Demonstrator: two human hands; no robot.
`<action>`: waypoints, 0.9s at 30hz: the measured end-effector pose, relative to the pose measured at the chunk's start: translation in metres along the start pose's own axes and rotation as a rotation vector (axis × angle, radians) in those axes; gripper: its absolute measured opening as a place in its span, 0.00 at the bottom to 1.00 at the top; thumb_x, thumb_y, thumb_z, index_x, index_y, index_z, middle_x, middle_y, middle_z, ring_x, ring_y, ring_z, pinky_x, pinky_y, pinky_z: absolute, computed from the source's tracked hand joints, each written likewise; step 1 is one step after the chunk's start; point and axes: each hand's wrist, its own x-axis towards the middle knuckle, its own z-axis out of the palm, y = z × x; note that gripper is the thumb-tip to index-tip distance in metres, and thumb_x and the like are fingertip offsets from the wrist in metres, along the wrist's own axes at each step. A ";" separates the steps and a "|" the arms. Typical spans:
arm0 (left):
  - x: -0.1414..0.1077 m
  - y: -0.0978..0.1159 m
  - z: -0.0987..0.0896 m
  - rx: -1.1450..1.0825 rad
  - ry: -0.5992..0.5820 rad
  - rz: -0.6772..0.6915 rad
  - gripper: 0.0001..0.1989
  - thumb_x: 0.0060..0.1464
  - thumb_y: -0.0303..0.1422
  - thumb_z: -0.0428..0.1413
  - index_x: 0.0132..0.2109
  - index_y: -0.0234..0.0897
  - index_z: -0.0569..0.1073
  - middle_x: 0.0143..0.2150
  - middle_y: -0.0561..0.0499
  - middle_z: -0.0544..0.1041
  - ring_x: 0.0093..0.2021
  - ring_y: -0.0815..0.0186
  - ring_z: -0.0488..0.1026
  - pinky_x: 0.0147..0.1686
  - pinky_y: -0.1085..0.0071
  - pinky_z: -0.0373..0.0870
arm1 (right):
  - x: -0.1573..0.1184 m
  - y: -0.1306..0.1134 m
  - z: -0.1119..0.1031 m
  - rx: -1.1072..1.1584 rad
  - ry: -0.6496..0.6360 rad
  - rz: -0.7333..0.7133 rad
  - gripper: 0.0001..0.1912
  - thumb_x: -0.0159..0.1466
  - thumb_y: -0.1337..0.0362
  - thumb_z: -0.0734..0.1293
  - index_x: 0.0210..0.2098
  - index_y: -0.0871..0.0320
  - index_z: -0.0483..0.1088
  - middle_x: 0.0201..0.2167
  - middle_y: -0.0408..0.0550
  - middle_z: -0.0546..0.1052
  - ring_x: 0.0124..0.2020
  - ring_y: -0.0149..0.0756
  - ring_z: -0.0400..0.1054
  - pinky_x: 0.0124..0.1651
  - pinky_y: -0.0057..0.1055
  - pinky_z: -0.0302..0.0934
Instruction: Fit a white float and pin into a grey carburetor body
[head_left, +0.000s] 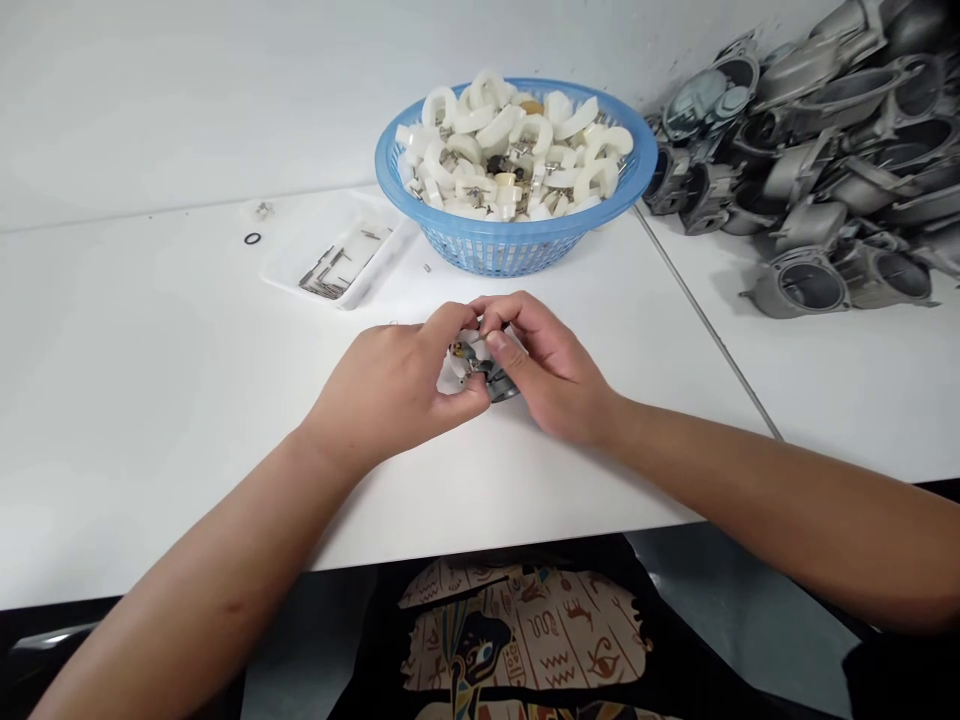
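Note:
Near the middle of the white table I hold a small grey metal carburetor part [504, 390] between both hands. My left hand [394, 385] is curled around its left side, with thumb and fingers closed on it. From the other side my right hand [559, 375] grips it, thumb and index fingertip pinched together at its top. Between the hands a white piece [455, 366] and a little brassy detail show on the part. Much of the part is covered by my fingers, and whatever is in the right fingertips cannot be made out.
Behind my hands stands a blue plastic basket [517, 228] heaped with white U-shaped floats [531, 135]. A shallow white tray [379, 265] with thin metal pins lies to its left, near a black ring [253, 239]. Grey metal castings [806, 285] are piled at the right, beyond a table seam.

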 end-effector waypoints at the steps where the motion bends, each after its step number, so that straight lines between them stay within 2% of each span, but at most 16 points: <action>1: 0.000 0.001 0.000 0.046 0.007 0.024 0.15 0.53 0.38 0.52 0.47 0.39 0.68 0.30 0.52 0.79 0.26 0.61 0.76 0.23 0.70 0.61 | 0.000 -0.001 0.001 -0.053 0.003 -0.027 0.08 0.73 0.58 0.59 0.38 0.54 0.62 0.41 0.47 0.71 0.43 0.36 0.65 0.49 0.38 0.63; 5: 0.002 0.004 -0.001 0.180 0.011 0.076 0.13 0.54 0.36 0.48 0.45 0.37 0.68 0.24 0.52 0.75 0.20 0.63 0.70 0.20 0.70 0.53 | -0.001 -0.004 0.005 -0.218 0.031 -0.081 0.07 0.73 0.63 0.58 0.36 0.54 0.60 0.36 0.46 0.69 0.37 0.35 0.63 0.43 0.37 0.61; 10: 0.004 0.011 -0.005 0.225 -0.077 0.059 0.12 0.57 0.35 0.47 0.45 0.34 0.67 0.21 0.52 0.71 0.19 0.62 0.69 0.19 0.70 0.51 | 0.000 -0.006 0.003 -0.278 0.031 -0.077 0.07 0.72 0.67 0.57 0.36 0.55 0.60 0.35 0.45 0.70 0.36 0.33 0.63 0.41 0.35 0.60; 22: 0.003 0.017 -0.001 0.206 -0.148 0.024 0.11 0.59 0.33 0.46 0.46 0.32 0.66 0.27 0.46 0.74 0.26 0.58 0.73 0.21 0.69 0.58 | -0.001 -0.005 0.002 -0.336 0.030 -0.080 0.06 0.73 0.66 0.58 0.38 0.55 0.62 0.37 0.45 0.72 0.39 0.34 0.66 0.41 0.35 0.61; 27: 0.005 0.015 -0.005 0.178 -0.162 0.057 0.14 0.60 0.32 0.44 0.49 0.31 0.67 0.27 0.46 0.74 0.26 0.57 0.73 0.23 0.67 0.63 | -0.002 -0.006 0.000 -0.315 0.053 -0.067 0.06 0.73 0.65 0.58 0.39 0.55 0.63 0.33 0.43 0.70 0.33 0.32 0.63 0.39 0.34 0.60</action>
